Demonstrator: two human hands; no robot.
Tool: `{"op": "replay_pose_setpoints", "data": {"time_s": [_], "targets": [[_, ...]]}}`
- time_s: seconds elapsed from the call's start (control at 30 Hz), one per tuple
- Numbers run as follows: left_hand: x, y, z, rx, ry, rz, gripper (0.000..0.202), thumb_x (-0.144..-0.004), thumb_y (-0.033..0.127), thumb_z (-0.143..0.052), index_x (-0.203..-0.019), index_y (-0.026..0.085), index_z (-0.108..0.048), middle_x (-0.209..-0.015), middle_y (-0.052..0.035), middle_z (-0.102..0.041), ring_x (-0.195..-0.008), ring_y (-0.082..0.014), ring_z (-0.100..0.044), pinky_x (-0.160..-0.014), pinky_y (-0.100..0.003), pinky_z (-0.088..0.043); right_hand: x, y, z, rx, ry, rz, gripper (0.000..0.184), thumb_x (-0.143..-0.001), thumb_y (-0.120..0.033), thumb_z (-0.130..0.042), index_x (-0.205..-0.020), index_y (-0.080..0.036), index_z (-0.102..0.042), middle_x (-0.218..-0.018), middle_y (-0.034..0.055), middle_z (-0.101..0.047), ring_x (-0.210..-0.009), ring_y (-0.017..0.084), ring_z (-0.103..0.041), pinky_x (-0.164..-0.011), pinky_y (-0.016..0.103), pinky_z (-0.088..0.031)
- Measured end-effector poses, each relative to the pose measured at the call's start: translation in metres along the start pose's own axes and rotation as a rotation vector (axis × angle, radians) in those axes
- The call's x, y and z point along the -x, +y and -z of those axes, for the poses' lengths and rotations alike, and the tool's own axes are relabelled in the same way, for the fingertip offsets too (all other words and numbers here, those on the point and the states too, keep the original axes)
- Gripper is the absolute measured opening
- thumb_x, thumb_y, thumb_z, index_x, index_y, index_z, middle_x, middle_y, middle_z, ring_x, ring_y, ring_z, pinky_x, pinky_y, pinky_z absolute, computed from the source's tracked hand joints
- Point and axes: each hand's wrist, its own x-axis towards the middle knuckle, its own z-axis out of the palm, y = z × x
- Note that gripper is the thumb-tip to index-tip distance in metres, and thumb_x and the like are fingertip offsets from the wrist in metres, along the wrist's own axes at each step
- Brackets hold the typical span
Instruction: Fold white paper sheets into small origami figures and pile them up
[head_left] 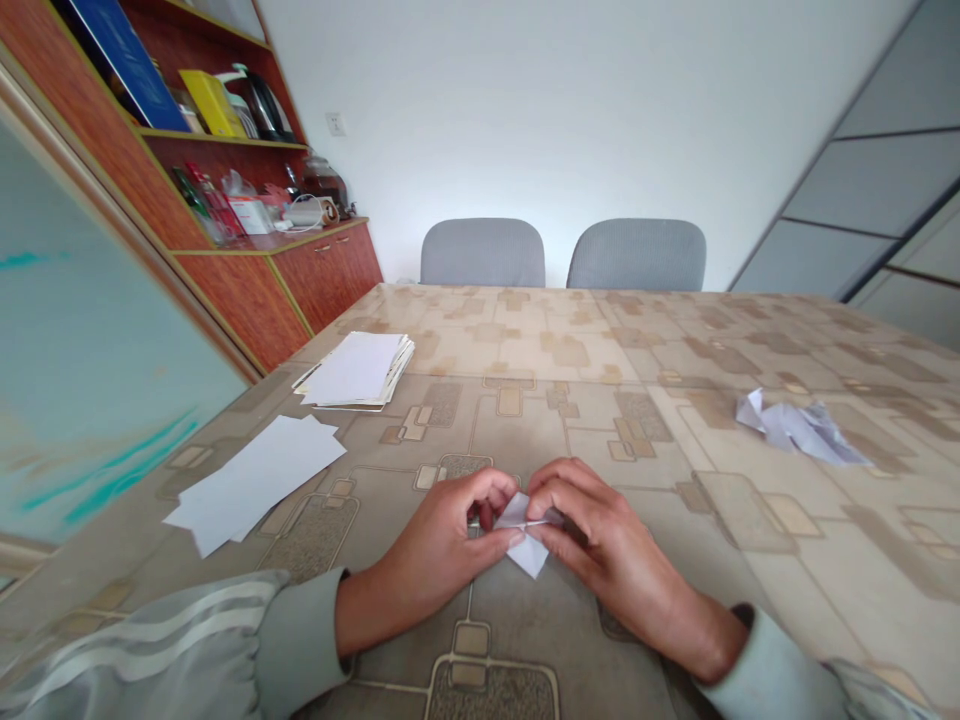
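Observation:
A small piece of folded white paper (pixel 527 535) sits between my two hands, just above the patterned tabletop (pixel 660 400). My left hand (pixel 431 545) pinches its left side between thumb and curled fingers. My right hand (pixel 607 550) grips the right side the same way, and the fingers hide part of the fold. To the left lie a few loose white sheets (pixel 251 482), and beyond them a thick pile of white paper (pixel 354 370). Crumpled white paper (pixel 795 427) rests to the right, out of reach of both hands' present grip.
Grey sleeves rest along the near table edge. A red wooden cabinet (pixel 262 210) with shelves of bottles and boxes stands at the left. Two grey chairs (pixel 562 255) stand behind the far table edge. A large teal-marked panel (pixel 90 370) fills the far left.

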Motion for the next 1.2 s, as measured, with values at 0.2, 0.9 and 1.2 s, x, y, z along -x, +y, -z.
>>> {"op": "replay_pose_setpoints", "data": {"time_s": [0.2,0.9,1.2], "targets": [[0.000,0.000,-0.004,0.169,0.084,-0.010,0.011,-0.080,0.018,-0.067,-0.080,0.017,-0.056,-0.073,0.0038,-0.055,-0.068,-0.0110,-0.051,-0.063,-0.020,-0.039,0.004,0.002,-0.004,-0.216,0.046,-0.286,0.010,-0.087,-0.025,-0.065,-0.093,-0.019,-0.060,-0.082,-0.0002,-0.062,-0.075,0.014,-0.057,-0.067,0.025,-0.045],[0.002,0.007,0.003,0.110,-0.012,-0.043,0.017,-0.087,0.025,-0.064,-0.077,0.014,-0.074,-0.064,-0.0010,-0.072,-0.057,-0.0110,-0.061,-0.056,-0.017,-0.042,0.003,-0.010,0.004,-0.140,0.027,-0.232,0.028,-0.095,-0.034,-0.054,-0.072,-0.018,-0.059,-0.065,-0.0037,-0.055,-0.060,0.009,-0.051,-0.056,0.021,-0.037],[0.000,0.003,0.006,0.192,-0.025,-0.004,0.019,-0.087,0.027,-0.061,-0.077,0.015,-0.071,-0.061,-0.0011,-0.070,-0.048,-0.0089,-0.049,-0.049,-0.018,-0.038,0.009,-0.005,0.010,-0.118,0.012,-0.220,0.017,-0.099,-0.031,-0.048,-0.115,-0.028,-0.054,-0.059,-0.0096,-0.042,-0.055,0.009,-0.043,-0.056,0.022,-0.035]]}}
